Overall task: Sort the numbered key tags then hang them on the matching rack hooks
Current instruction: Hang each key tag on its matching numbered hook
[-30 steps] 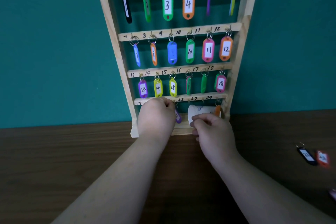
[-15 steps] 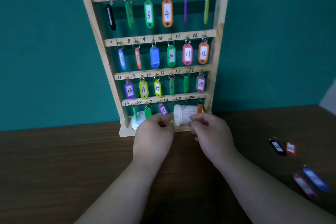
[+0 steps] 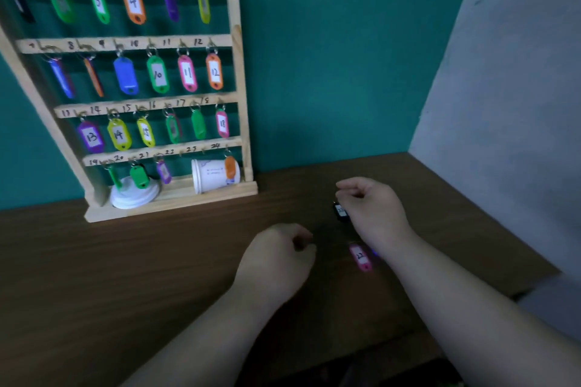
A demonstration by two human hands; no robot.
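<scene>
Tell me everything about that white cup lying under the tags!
The white paper cup lies on its side on the wooden rack's bottom ledge, under hooks 23 and 24, rimmed end pointing left. Faint blue printing marks its wall. An orange key tag hangs in front of its right end. No hand touches it.

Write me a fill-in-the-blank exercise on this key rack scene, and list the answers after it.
1. The paper cup at the foot of the rack lies on its ____.
2. The tag numbered 4 is ____ in colour.
3. The loose tag on the table near the right hand is ____ in colour.
4. The left hand holds ____.

Missing words: side; orange; pink; nothing.
</scene>
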